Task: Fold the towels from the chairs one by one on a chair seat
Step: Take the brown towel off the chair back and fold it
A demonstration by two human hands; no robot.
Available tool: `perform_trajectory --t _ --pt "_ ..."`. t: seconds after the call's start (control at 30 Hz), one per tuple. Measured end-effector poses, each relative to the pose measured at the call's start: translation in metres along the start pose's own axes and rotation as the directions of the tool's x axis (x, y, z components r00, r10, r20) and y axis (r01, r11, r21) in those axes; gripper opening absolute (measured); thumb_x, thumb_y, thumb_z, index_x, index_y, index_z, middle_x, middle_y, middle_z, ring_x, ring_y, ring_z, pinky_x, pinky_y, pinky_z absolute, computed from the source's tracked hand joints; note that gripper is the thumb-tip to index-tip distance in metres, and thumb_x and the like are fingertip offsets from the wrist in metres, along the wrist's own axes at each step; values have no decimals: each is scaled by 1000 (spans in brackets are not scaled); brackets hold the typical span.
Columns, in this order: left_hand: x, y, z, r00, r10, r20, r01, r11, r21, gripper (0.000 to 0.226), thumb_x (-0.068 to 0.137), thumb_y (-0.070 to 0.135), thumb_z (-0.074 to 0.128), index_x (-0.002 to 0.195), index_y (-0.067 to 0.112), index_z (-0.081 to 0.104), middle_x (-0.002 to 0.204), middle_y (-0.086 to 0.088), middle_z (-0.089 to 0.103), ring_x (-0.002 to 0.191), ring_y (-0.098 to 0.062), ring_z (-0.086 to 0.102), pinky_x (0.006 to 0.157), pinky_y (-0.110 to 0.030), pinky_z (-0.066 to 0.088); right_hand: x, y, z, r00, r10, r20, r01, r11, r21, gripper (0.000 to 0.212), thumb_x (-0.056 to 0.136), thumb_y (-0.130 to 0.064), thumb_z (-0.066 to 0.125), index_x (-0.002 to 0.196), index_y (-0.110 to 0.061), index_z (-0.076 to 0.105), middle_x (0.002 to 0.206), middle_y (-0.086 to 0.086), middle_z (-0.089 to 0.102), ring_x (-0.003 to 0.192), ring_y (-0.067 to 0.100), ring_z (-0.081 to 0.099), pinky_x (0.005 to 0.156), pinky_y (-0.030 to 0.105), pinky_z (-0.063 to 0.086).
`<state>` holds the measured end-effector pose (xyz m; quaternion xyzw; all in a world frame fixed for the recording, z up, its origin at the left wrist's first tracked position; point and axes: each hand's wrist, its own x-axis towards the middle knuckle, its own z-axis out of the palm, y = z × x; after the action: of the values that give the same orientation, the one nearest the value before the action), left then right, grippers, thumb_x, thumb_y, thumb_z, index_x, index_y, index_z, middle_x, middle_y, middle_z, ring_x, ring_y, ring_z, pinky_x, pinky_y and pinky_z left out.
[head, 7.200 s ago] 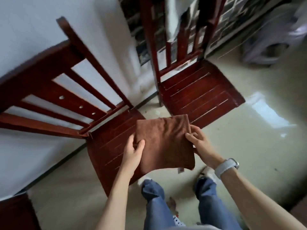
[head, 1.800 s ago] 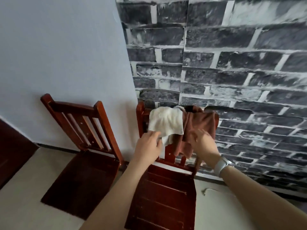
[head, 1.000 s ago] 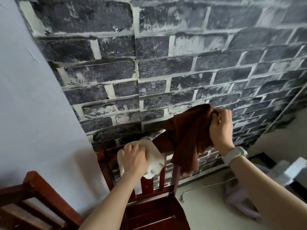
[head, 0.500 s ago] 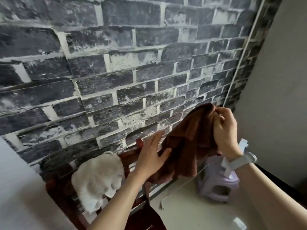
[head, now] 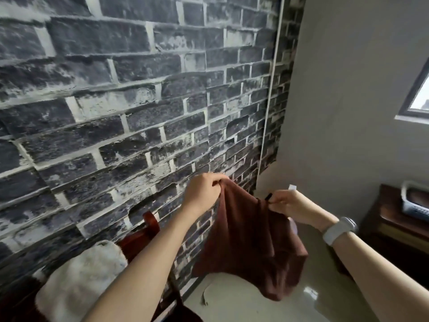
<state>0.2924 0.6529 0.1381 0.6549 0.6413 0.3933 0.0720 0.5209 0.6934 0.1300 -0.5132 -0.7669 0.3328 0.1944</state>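
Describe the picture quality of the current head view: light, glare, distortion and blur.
Head view: soft daylight from the window at the right edge; a small bright glare patch on the glossy floor; wide-angle bending of the brick wall courses; brown towel and both hands, left hand and right hand, fairly sharp; white towel at bottom left looks soft.

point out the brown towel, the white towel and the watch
brown towel [head: 250,242], head view, middle of the hanging cloth
white towel [head: 79,284], head view, fluffy bulk draped on the chair back
watch [head: 339,230], head view, band on the right wrist
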Motion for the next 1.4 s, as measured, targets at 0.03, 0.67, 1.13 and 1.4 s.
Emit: perform_trajectory --t 0.03,0.67,1.13,1.4 --pt "1 0 0 996 -1 87 0 1000 15 33 81 4 52 100 22 72 105 -1 71 85 -17 64 73 -22 49 -1 7 3 998 38 51 -35 997 -64 27 81 -4 64 61 -20 56 67 -1 55 69 15 50 71 27 40" --pt "-48 -56 -41 690 -578 435 653 239 -718 30 81 -15 44 91 8 60 78 -14 66 63 -19 62 61 -25 50 30 60 41 918 120 -377 -84 990 109 18 82 8 55 98 0 54 85 17 60 80 29 57 69 32 41" --pt "-117 -81 15 538 -670 512 788 184 -588 6 86 9 57 86 8 63 79 -10 63 72 -21 58 67 -29 44 33 50 76 971 161 -178 -25 806 592 20 93 -16 49 77 -25 58 71 4 52 68 18 48 62 32 44" --pt "-155 -83 46 236 -658 715 961 50 -271 16 85 -1 58 97 -9 63 81 -20 65 68 -28 65 55 -36 58 -13 95 133 787 445 428 -578 286 765 19 89 -12 55 71 -6 52 49 6 49 37 12 52 42 20 47"
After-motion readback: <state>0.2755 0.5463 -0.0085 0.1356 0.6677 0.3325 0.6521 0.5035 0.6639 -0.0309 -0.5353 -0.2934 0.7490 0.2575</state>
